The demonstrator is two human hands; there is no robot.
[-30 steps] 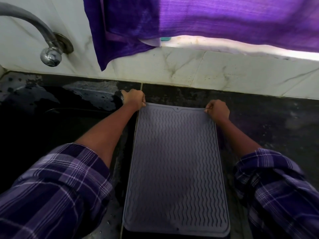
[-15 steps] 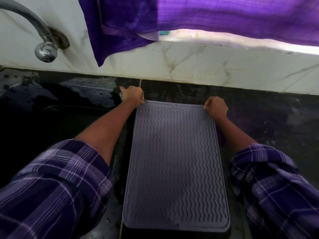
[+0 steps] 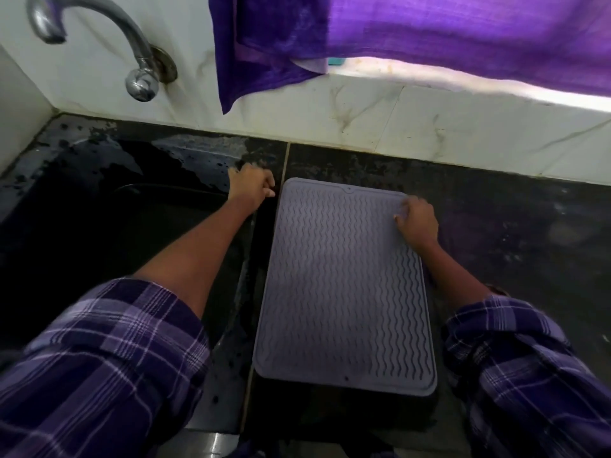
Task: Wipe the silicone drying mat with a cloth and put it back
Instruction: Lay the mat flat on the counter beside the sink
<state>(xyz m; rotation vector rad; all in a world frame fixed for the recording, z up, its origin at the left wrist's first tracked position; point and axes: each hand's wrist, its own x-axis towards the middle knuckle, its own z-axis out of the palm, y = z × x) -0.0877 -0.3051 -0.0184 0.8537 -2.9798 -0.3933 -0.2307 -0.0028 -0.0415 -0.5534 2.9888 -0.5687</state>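
The mat (image 3: 345,285) is a grey-lilac silicone rectangle with rounded corners, a raised rim and rows of wavy ridges running across its whole top. A small notch sits in the middle of its far edge and a tiny hole near the middle of its near edge. It lies flat on the dark counter (image 3: 515,233), with its near end reaching the counter's front edge.

The right hand (image 3: 417,223) rests on the mat's far right corner, knuckles up, fingers curled loosely with the tips on the ridges; it holds nothing that shows, and whether it pinches the rim I cannot tell. The mat stretches from under this hand toward the person and off to the hand's left.

The left hand (image 3: 252,186) is just beside the mat's far left corner, apart from it by a narrow strip of counter. Its fingers are curled in to a loose fist, with no visible object in them. It lies over the wet counter at the back corner of the black sink (image 3: 115,246), which spreads to that hand's left. Beyond that hand, on the white wall, a tap (image 3: 139,57) curves out, and a purple cloth (image 3: 396,31) hangs beyond both hands. Both forearms come out of rolled plaid sleeves (image 3: 109,365).
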